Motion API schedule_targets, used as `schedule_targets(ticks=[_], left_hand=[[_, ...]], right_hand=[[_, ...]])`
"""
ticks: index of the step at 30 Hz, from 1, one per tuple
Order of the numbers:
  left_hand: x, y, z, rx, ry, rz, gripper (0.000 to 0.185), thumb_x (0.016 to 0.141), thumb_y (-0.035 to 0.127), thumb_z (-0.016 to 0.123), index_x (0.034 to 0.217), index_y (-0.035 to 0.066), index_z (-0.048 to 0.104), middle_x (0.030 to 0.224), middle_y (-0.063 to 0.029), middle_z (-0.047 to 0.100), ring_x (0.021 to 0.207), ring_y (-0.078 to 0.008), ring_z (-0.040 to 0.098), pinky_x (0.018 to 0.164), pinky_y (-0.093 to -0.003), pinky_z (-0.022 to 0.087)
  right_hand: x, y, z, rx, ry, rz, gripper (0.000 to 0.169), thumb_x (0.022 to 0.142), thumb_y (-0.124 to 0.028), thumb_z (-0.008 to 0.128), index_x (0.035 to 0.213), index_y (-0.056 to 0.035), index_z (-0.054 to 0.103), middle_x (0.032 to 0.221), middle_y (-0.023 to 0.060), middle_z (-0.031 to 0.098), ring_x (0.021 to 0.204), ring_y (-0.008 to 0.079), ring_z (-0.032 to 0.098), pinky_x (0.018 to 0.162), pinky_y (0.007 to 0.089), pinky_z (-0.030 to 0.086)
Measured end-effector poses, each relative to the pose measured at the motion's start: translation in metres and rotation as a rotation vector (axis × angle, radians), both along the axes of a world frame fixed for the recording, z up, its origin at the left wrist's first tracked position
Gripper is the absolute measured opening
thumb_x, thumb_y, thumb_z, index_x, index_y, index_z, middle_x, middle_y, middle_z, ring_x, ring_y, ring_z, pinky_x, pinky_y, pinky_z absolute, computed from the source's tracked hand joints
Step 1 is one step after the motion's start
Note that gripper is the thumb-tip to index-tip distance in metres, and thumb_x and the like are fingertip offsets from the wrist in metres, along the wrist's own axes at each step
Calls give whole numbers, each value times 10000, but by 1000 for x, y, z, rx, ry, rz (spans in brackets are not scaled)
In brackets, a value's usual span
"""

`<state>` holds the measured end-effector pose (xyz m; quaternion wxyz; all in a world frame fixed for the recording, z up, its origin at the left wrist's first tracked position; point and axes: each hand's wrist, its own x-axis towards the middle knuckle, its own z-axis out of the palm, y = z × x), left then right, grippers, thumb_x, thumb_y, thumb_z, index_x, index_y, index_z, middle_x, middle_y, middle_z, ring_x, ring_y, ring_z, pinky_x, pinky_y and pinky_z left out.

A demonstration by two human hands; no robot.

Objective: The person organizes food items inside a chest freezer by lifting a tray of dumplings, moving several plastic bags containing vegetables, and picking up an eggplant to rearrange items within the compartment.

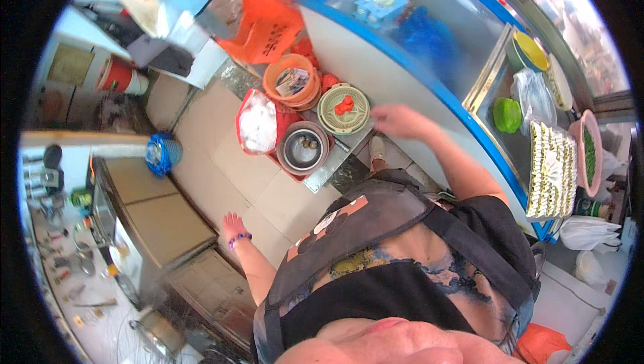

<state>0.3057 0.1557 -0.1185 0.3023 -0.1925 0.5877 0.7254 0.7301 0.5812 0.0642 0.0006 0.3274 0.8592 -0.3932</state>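
My left hand [233, 226], with a purple bead bracelet at its wrist, hangs over the tiled floor with fingers apart and holds nothing. At the right side of a small low table [322, 173], my right hand [397, 120] is blurred beside a round green plastic basket [343, 108] with a small red item [344, 105] in it; its fingers are unclear. Below the basket sits a metal bowl [303, 149] with several small round items inside. A red bag [257, 121] with white contents stands to the left, and an orange bucket [292, 82] holding packets is behind.
A blue-edged chest freezer [387, 52] runs along the right, bearing a green bell pepper [507, 115], an egg-carton-like stack of pale rolled pieces [551, 173] and a pink basket [588, 152]. Brown cabinets [166, 228] and a utensil-covered counter [75, 283] stand at left.
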Motion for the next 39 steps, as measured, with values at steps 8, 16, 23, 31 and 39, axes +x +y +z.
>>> schedule_targets(ticks=[8, 16, 23, 31, 39], left_hand=[[155, 352, 101, -24, 290, -473, 323, 867, 178, 462, 1119, -20, 425, 1112, -144, 495, 967, -253, 524, 824, -363, 436], [268, 550, 206, 41, 789, -1006, 185, 867, 46, 455, 1037, -6, 506, 997, -82, 565, 912, -149, 552, 809, -247, 427], [313, 679, 172, -153, 1100, -1792, 267, 784, 120, 572, 1026, 10, 546, 931, -131, 589, 849, -207, 568, 763, -275, 439], [343, 742, 78, -380, 1409, -2045, 675, 685, 225, 687, 1222, -26, 364, 1201, -208, 449, 1126, -309, 427, 938, -340, 340], [341, 794, 53, -157, 1530, -2022, 531, 755, 217, 613, 1185, -8, 395, 1182, -142, 458, 1088, -258, 423, 901, -341, 351]], right_hand=[[115, 263, 2, 305, 146, -679, 462, 678, -172, 653, 1100, -56, 508, 1026, 135, 562, 947, 248, 549, 784, 343, 456], [129, 337, -118, 333, -688, -652, 946, 609, -238, 732, 1353, -169, 152, 1389, 141, 175, 1255, 335, 224, 959, 445, 304], [130, 369, -208, 408, -100, -903, 470, 667, -98, 628, 1123, -109, 516, 1297, 114, 357, 1218, 298, 294, 1002, 410, 250], [87, 420, -168, 75, 529, -1821, 345, 656, -44, 515, 998, -4, 524, 931, 239, 568, 894, 380, 539, 778, 414, 431], [54, 401, -50, 89, 538, -908, 84, 693, -124, 489, 700, -40, 481, 661, 146, 562, 692, 326, 566, 616, 444, 425]])
